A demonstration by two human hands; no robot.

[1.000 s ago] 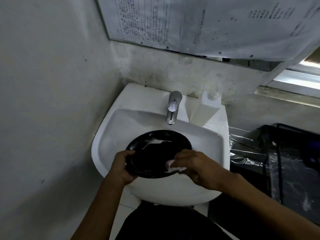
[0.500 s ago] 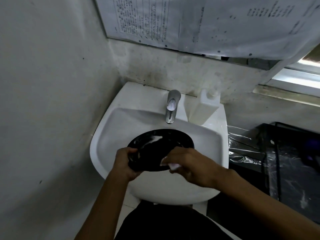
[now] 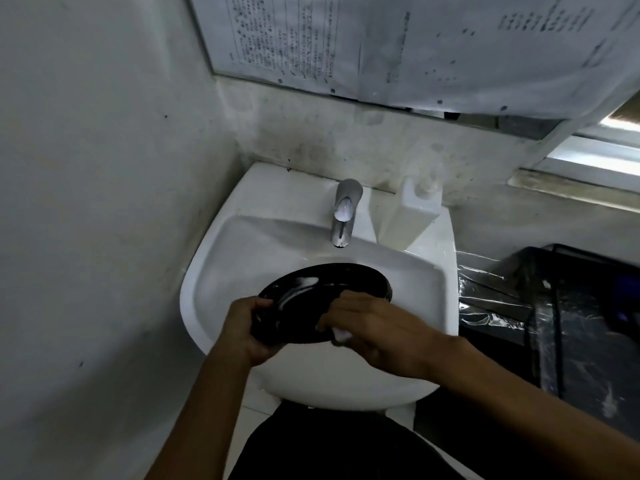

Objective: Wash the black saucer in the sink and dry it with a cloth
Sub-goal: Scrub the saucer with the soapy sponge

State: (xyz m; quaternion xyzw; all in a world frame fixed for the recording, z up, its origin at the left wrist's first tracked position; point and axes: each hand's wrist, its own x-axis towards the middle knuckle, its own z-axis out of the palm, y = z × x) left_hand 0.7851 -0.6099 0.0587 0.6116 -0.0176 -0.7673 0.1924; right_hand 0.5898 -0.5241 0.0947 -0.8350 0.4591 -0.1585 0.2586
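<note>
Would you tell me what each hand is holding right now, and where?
The left hand grips the black saucer by its near-left rim; the right hand presses a small white pad against its near edge.

Glossy black saucer (image 3: 322, 296), glazed white sink (image 3: 408, 271), chromed metal tap (image 3: 344, 213)

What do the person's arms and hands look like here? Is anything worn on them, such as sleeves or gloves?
Both forearms are bare as far as the picture shows them: no sleeve appears. The left hand and the right hand wear no gloves. No ring, watch or bracelet can be seen. Dark clothing shows below, between the arms.
</note>
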